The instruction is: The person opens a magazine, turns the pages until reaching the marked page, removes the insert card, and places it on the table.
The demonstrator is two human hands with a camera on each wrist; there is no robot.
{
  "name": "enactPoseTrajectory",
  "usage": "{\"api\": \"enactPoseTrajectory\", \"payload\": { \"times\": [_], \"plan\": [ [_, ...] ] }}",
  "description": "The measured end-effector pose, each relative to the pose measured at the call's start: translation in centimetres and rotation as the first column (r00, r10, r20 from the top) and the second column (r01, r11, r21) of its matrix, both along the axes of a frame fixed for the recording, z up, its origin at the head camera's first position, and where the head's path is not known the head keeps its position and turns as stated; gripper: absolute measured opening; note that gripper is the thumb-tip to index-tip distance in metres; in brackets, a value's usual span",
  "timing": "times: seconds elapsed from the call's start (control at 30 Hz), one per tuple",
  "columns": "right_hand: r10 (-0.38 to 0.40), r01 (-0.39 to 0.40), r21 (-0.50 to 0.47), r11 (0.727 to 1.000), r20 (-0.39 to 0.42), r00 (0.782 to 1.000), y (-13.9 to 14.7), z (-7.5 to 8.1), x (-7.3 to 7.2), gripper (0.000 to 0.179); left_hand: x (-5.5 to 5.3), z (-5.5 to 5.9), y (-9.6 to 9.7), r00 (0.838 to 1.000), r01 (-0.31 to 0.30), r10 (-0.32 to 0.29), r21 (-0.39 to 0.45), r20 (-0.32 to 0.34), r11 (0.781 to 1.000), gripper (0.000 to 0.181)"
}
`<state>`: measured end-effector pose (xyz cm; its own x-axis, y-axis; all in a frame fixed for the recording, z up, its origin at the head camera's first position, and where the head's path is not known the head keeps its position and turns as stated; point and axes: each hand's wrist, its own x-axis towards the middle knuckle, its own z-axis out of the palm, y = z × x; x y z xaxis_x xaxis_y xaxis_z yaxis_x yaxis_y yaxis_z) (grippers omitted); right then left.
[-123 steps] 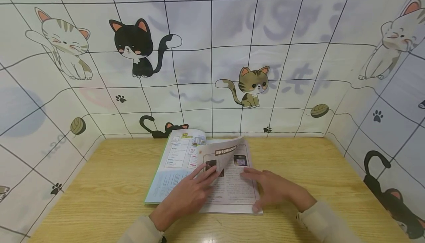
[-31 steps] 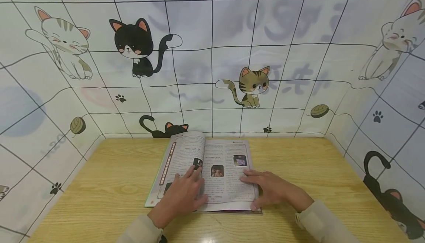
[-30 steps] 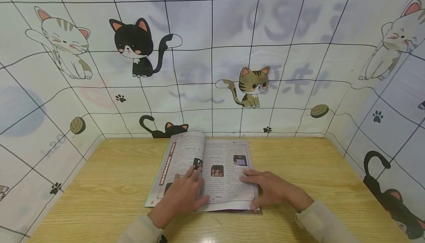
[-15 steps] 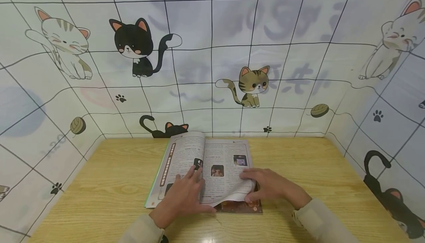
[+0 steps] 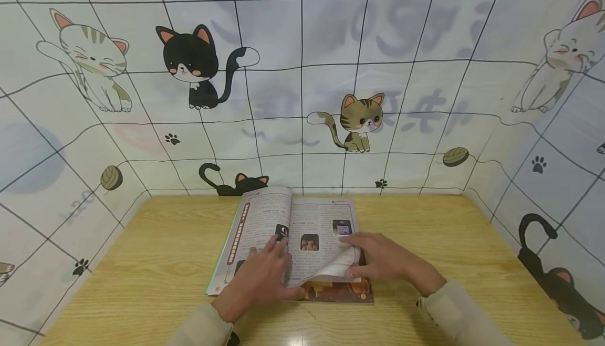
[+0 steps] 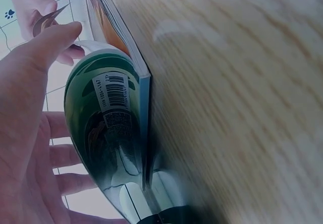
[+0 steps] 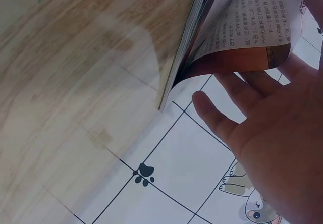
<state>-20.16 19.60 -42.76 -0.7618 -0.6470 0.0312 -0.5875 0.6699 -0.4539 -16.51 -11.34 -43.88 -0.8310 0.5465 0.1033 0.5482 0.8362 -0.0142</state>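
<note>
An open magazine [image 5: 264, 207] lies near the middle of the table, in the head view. My left hand [image 5: 260, 275] rests on its left page with fingers spread, the thumb reaching across the bottom by the fold. At the lower right, my right hand [image 5: 389, 257] pinches the corner of a page [image 5: 323, 215] between thumb and fingers. That page curls up and bares a brown-orange picture page [image 5: 337, 292] beneath. The right wrist view has the bent page [image 7: 252, 27] above the fingers. A green back cover with a barcode [image 6: 113, 90] bows upward in the left wrist view.
The wood-grain table [image 5: 160, 251] stretches to both sides of the magazine. Behind it and at the sides hangs a white grid-lined cloth [image 5: 293, 94] printed with cartoon cats. The magazine's top edge lies close to the back cloth.
Earlier the left hand laid a page over to the left and smoothed it. Since then the right hand has lifted the right page's lower corner upward, uncovering more of the picture page below.
</note>
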Motion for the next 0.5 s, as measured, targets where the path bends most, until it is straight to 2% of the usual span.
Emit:
{"api": "enactPoseTrajectory", "payload": {
  "times": [0.13, 0.27, 0.5],
  "plan": [
    [0.001, -0.001, -0.026, 1.0, -0.008, 1.0, -0.02, 0.32, 0.0, 0.082, -0.02, 0.0, -0.09, 1.0, 0.007, -0.007, -0.011, -0.019, 1.0, 0.075],
    [0.006, -0.007, -0.046, 0.999, -0.024, 1.0, 0.07, 0.29, -0.06, 0.078, -0.07, 0.08, -0.16, 0.995, 0.032, -0.034, -0.027, -0.089, 0.999, 0.069],
    [0.018, -0.018, -0.08, 0.997, 0.001, 1.0, 0.26, -0.03, -0.13, 0.066, -0.18, 0.14, -0.22, 0.981, 0.1, -0.097, 0.01, -0.166, 0.995, 0.065]
  ]
}}
